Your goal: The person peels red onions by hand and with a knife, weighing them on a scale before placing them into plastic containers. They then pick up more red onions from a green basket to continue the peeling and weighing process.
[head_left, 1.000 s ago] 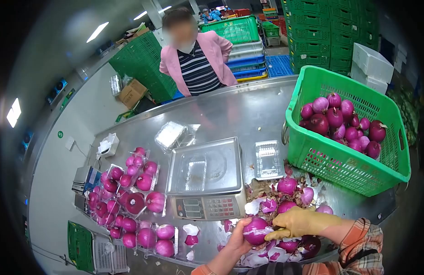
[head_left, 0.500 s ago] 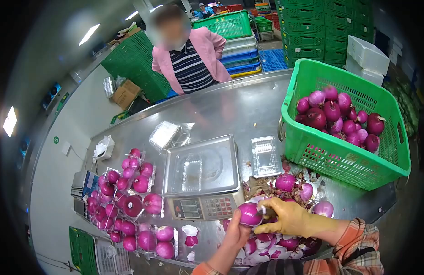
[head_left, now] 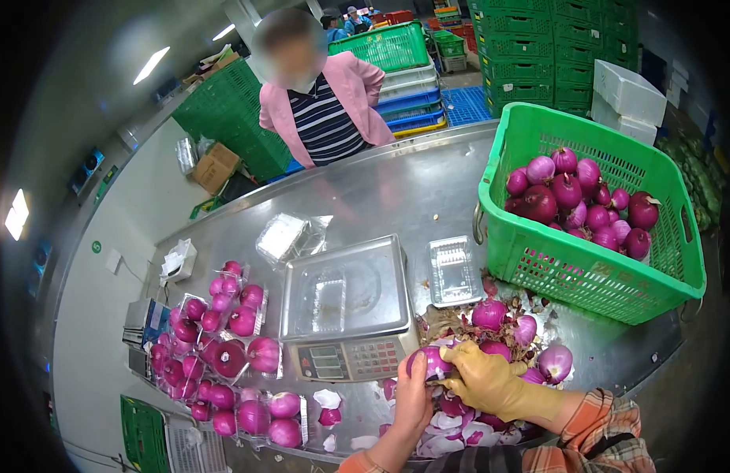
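A red onion (head_left: 429, 363) is in my bare left hand (head_left: 413, 400), whose fingers and thumb are wrapped round its left side. My right hand (head_left: 491, 384), in a yellowish glove, is closed against the onion's right side, with the thumb near its top. What the gloved fingers pinch is hidden; a small dark edge shows under the onion. Below both hands lies a heap of purple and white onion skins (head_left: 459, 432). Several loose onions (head_left: 555, 363) lie to the right and behind the gloved hand, among dry brown peelings (head_left: 448, 322).
A scale (head_left: 345, 299) stands left of my hands, with an empty clear tray (head_left: 455, 270) beside it. Packed onions (head_left: 228, 357) cover the table's left side. A green crate (head_left: 597, 276) of onions stands at the right. A person in a pink jacket (head_left: 357, 91) stands across the metal table (head_left: 428, 173).
My gloved hand has turned and closed in over the onion, its thumb now pressed on it. A silvery glint between glove and onion no longer shows. The view has shifted slightly.
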### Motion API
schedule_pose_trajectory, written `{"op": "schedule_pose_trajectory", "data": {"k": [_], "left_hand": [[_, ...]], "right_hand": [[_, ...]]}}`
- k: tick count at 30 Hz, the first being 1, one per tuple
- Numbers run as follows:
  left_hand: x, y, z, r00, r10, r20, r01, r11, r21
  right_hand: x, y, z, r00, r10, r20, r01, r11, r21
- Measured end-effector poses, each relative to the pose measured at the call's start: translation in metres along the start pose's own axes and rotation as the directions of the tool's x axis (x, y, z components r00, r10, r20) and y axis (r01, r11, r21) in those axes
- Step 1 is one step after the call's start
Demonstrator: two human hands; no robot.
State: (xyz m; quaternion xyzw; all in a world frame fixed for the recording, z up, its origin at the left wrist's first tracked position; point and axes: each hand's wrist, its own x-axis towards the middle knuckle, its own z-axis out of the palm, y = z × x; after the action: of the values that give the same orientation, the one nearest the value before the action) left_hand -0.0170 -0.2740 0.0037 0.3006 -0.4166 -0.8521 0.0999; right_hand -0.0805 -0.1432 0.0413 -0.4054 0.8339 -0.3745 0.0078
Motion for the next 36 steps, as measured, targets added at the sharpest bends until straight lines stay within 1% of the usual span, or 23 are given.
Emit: {"op": "schedule_pose_trajectory", "data": {"k": [1, 5, 8, 11, 13, 16, 19, 20, 23, 26, 28, 29, 31, 32, 33, 34, 35, 36], "left_hand": [[-0.001, 0.001, 0.001, 1.0, 0.002, -0.015, -0.002, 1.0, 0.018], [-0.002, -0.002, 0.001, 1.0, -0.001, -0.027, 0.0, 0.998, -0.07], [0.0, -0.012, 0.004, 0.998, 0.03, -0.048, -0.037, 0.988, -0.151], [0.006, -0.019, 0.0, 0.998, 0.041, -0.039, -0.049, 0.969, -0.244], [0.006, -0.017, 0.003, 0.999, 0.032, -0.022, -0.037, 0.954, -0.297], [0.011, -0.021, -0.006, 1.0, 0.006, -0.002, -0.006, 0.959, -0.283], [0.006, -0.011, 0.001, 0.999, 0.026, -0.046, -0.035, 0.975, -0.217], [0.006, -0.01, 0.0, 0.999, 0.015, -0.044, -0.023, 0.979, -0.203], [0.007, -0.01, -0.006, 0.999, -0.011, -0.035, 0.004, 0.984, -0.177], [0.01, -0.015, -0.011, 0.999, -0.023, -0.041, 0.016, 0.987, -0.16], [0.01, -0.016, -0.012, 0.997, -0.033, -0.067, 0.025, 0.994, -0.11], [0.012, -0.017, -0.014, 0.998, -0.048, -0.05, 0.04, 0.986, -0.163], [0.019, -0.019, -0.02, 0.997, -0.074, -0.009, 0.069, 0.962, -0.265], [0.02, -0.018, -0.019, 0.999, -0.013, -0.043, 0.002, 0.967, -0.256], [0.019, -0.015, -0.016, 0.996, 0.047, -0.077, -0.065, 0.967, -0.245], [0.018, -0.012, -0.013, 0.988, 0.107, -0.11, -0.131, 0.964, -0.232], [0.011, -0.008, -0.009, 0.966, 0.249, -0.069, -0.256, 0.959, -0.124], [0.006, -0.008, -0.008, 0.936, 0.351, -0.027, -0.35, 0.936, 0.038]], "right_hand": [[-0.002, 0.001, 0.002, 1.0, -0.003, -0.002, 0.003, 1.0, -0.012], [-0.001, 0.001, 0.005, 0.999, -0.025, -0.023, 0.024, 0.999, -0.045], [-0.003, 0.0, 0.011, 0.999, 0.035, 0.008, -0.035, 0.999, -0.04], [-0.005, 0.001, 0.019, 1.0, 0.013, -0.003, -0.013, 0.999, -0.053], [-0.001, 0.005, 0.016, 1.0, -0.027, -0.008, 0.027, 0.999, -0.022], [0.003, 0.003, 0.011, 0.999, -0.047, 0.001, 0.047, 0.999, -0.013], [0.004, 0.005, 0.011, 0.997, -0.07, 0.023, 0.07, 0.997, -0.011], [0.003, 0.007, 0.012, 0.996, -0.08, 0.032, 0.081, 0.997, -0.007], [0.001, 0.013, 0.016, 0.991, -0.077, 0.107, 0.079, 0.997, -0.019], [0.001, 0.01, 0.015, 0.992, -0.056, 0.112, 0.06, 0.998, -0.028], [0.0, 0.012, 0.021, 0.985, -0.112, 0.132, 0.124, 0.989, -0.085], [-0.002, 0.013, 0.023, 0.98, -0.139, 0.142, 0.155, 0.981, -0.112], [-0.007, 0.01, 0.022, 0.986, -0.071, 0.152, 0.059, 0.995, 0.083], [-0.009, 0.01, 0.021, 0.986, -0.04, 0.162, 0.01, 0.984, 0.179], [-0.01, 0.013, 0.022, 0.994, 0.046, 0.104, -0.085, 0.906, 0.414], [-0.008, 0.013, 0.019, 0.957, 0.203, 0.206, -0.277, 0.846, 0.456], [-0.002, 0.012, 0.01, 0.885, 0.344, 0.314, -0.46, 0.751, 0.474], [0.005, 0.01, -0.002, 0.778, 0.465, 0.423, -0.626, 0.625, 0.466]]}}
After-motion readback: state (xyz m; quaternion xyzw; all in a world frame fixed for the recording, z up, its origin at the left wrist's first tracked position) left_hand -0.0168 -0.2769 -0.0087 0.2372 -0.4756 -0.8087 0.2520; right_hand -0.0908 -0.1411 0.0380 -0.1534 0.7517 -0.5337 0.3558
